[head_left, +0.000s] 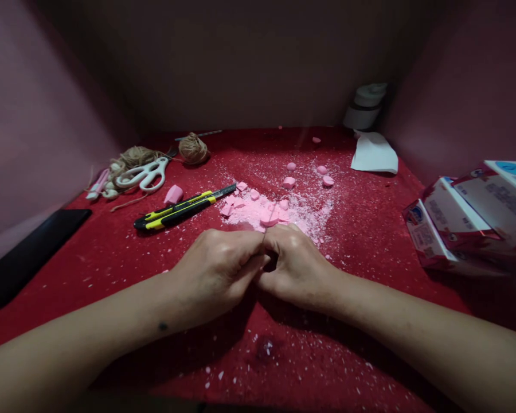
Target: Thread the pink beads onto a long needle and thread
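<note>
My left hand point(217, 267) and my right hand point(296, 267) meet over the front middle of the red cloth, fingers closed and thumbs nearly touching. A thin, dark, needle-like line point(270, 218) sticks up from between the fingertips; which hand grips it I cannot tell, and the rest is hidden by the fingers. Just beyond the knuckles lies a heap of pink shavings point(245, 215) with several pink soap-like chunks point(269, 218). To the left of the heap rests a yellow and black utility knife point(184, 210), its blade out toward the shavings.
White-handled scissors point(144, 174), a twine ball point(193, 149), loose twine point(140, 156) and a pink chunk point(173, 194) lie at left. A black flat object point(34, 252) is at the left edge. Boxes point(460, 221), white paper point(374, 153) and a white-capped container point(364, 107) stand right.
</note>
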Demonstrator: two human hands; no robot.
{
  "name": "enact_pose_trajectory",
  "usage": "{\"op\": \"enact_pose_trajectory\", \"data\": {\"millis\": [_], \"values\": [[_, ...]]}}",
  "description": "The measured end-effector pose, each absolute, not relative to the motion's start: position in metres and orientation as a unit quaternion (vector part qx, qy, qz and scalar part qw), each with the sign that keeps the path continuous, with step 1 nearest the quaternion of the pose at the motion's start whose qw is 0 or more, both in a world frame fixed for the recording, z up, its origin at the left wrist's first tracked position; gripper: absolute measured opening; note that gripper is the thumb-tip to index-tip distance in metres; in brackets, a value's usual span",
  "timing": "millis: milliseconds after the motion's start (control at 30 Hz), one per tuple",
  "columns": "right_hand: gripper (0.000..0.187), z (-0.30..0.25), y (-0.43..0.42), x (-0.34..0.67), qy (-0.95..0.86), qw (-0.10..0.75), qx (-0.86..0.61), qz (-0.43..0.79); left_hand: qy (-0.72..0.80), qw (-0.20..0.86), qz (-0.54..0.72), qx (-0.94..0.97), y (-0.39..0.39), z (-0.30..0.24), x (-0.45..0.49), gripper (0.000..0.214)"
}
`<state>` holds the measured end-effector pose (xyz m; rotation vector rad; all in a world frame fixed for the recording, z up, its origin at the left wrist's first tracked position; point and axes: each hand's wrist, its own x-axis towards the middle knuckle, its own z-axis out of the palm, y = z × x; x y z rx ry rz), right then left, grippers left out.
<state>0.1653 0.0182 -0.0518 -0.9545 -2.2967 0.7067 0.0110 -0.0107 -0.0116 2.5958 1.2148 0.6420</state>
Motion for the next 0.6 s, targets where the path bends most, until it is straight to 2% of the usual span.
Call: {"op": "enact_pose_trajectory", "data": {"millis": [133, 367, 600], "values": [[0.01, -0.0537, 0.0179, 0.1636, -0.849, 0.291, -0.363, 0.252, 0.431, 0.073, 0.208, 0.875, -0.0067, -0.0122, 0.0055, 0.016], [0.009, -0.052, 0.0182, 0.1657, -0.855, 0.279, -0.354, 0.257, 0.423, 0.131, 0.212, 0.871, -0.0135, -0.0062, 0.0088, 0.018], [0.01, -0.0546, 0.018, 0.164, -0.85, 0.293, -0.365, 0.241, 0.447, 0.091, 0.203, 0.866, -0.0079, -0.01, 0.0045, 0.02]]}}
